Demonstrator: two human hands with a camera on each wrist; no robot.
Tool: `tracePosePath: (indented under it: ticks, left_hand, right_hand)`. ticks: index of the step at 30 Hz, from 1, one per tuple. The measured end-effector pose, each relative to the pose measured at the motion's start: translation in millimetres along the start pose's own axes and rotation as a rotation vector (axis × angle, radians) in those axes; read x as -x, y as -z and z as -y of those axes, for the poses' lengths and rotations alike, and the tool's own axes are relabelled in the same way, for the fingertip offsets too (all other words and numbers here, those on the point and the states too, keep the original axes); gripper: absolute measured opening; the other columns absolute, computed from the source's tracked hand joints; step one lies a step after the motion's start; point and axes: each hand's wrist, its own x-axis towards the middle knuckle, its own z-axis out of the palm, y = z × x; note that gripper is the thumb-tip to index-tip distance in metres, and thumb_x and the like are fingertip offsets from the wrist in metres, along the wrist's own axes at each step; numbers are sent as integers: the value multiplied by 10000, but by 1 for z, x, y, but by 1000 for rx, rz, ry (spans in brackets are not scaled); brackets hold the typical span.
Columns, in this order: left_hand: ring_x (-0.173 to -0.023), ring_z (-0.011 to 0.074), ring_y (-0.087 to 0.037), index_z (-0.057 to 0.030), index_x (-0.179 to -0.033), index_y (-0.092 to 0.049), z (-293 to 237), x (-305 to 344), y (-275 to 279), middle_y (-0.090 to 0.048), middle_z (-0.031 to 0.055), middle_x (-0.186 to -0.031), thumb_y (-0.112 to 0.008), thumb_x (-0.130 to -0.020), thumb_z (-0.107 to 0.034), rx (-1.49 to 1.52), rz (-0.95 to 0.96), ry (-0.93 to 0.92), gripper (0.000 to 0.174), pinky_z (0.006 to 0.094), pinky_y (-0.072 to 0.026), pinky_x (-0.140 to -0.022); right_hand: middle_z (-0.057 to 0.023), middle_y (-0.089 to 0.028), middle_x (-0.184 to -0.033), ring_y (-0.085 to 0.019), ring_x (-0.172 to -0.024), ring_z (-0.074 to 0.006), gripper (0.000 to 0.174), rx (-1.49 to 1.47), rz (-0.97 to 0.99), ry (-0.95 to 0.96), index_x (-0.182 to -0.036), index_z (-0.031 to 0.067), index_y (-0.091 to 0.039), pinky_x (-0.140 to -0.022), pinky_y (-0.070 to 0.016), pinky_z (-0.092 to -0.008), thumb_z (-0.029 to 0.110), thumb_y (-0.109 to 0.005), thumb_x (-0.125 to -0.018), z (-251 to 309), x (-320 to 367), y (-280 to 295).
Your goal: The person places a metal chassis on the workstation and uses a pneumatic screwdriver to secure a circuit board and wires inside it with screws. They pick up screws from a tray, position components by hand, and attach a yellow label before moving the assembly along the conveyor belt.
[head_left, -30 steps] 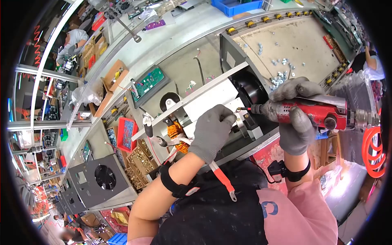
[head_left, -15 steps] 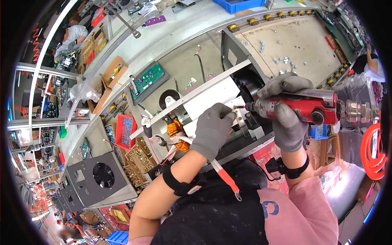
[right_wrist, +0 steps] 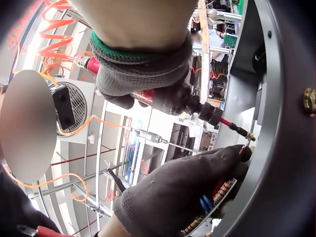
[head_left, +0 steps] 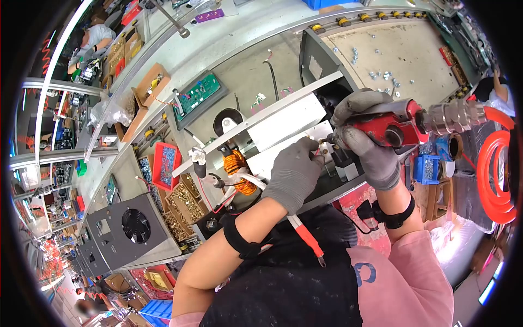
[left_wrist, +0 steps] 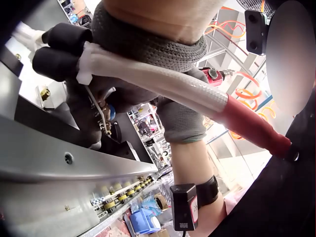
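In a grey glove, my right hand (head_left: 365, 139) grips a red pneumatic screwdriver (head_left: 389, 128). The driver's bit (right_wrist: 238, 129) points into a grey metal chassis (head_left: 305, 210), its tip at a small brass-coloured screw (right_wrist: 251, 137). My left hand (head_left: 297, 171), gloved as well, reaches into the chassis with thumb and fingers pinched close to the bit tip. Between those fingertips is a thin wire (right_wrist: 244, 150), mostly hidden. Under the left wrist passes a thick white cable with a red sleeve (head_left: 309, 240) and metal lug. An orange-wound toroid coil (head_left: 234, 166) sits left of that hand.
A green circuit board (head_left: 199, 98) lies behind the chassis. Left of it stand a red bin (head_left: 166, 166) and cardboard trays of brass hardware (head_left: 185, 207). Loose screws (head_left: 387, 76) are scattered at the back right. An orange air hose (head_left: 496, 163) hangs at the right.
My right hand and the screwdriver have moved left, toward the left hand, and the tool has turned slightly. The left hand keeps its pinch near the bit. The head view has shifted a little.
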Motion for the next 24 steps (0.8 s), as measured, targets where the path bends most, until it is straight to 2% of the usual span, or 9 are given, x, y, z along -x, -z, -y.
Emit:
tracePosePath:
  ticks: [2,4,6,8,12,17,18,20,24]
  left_hand:
    - [-869,319,-638,-36,-1059,-596,-2,1,-2,-655,179,-924,-604,-821,-190,19,49,15,284,398,-493,-791]
    - [-874,330,-632,-33,-1054,-586,-2,3,-4,-651,184,-920,-594,-821,-179,8,50,-1,275,410,-491,-787]
    - [-879,341,-626,-30,-1049,-575,-1,5,-4,-647,189,-917,-583,-821,-168,-1,47,-15,267,422,-490,-782]
    - [-946,337,-609,-62,-1122,-550,-2,6,-1,-630,188,-985,-578,-833,-159,-24,130,8,306,409,-483,-846]
    - [-952,341,-603,-61,-1121,-551,5,9,-4,-630,190,-968,-563,-832,-134,29,94,-22,298,405,-475,-857]
    - [-959,337,-600,-69,-1170,-498,5,14,0,-622,184,-990,-552,-827,-86,21,106,-48,347,403,-470,-856]
    - [-959,337,-600,-69,-1170,-498,5,15,0,-622,184,-990,-552,-827,-86,20,107,-49,347,403,-470,-856]
    - [-965,340,-595,-63,-1178,-474,4,16,0,-615,183,-999,-565,-820,-77,19,109,-26,370,407,-471,-852]
    - [-943,347,-597,-59,-1163,-479,1,18,1,-615,181,-982,-574,-816,-73,3,66,22,360,414,-475,-841]
  right_hand:
    - [-90,-615,-944,-609,-885,-157,348,86,32,32,-1050,3,-538,-781,-512,-291,-88,-616,-723,-3,-1,-1]
    - [-88,-613,-941,-613,-874,-154,350,122,34,-85,-1047,8,-539,-770,-516,-287,-95,-613,-721,-2,-1,-6]
    - [-81,-612,-938,-615,-872,-149,355,165,72,-58,-1050,17,-541,-764,-519,-284,-97,-612,-722,-2,-3,-10]
    - [-69,-613,-924,-610,-854,-138,347,181,113,-59,-1039,25,-546,-751,-515,-280,-91,-622,-721,-1,-4,-15]
    - [-28,-603,-813,-581,-761,-112,237,355,174,-7,-919,41,-578,-691,-489,-270,-40,-653,-710,-3,-10,-19]
    - [-16,-590,-763,-568,-721,-100,192,284,160,-56,-868,43,-580,-663,-477,-262,-22,-650,-701,-4,-12,-21]
    - [-16,-590,-763,-568,-721,-100,192,284,158,-56,-868,43,-580,-663,-477,-262,-22,-650,-701,-3,-11,-21]
    - [-81,-581,-787,-558,-717,-152,218,277,173,-95,-858,32,-536,-654,-462,-271,-66,-597,-672,-1,-10,-23]
    - [-88,-581,-780,-556,-718,-165,233,263,197,-43,-867,27,-528,-667,-461,-289,-70,-597,-666,-5,-7,-22]
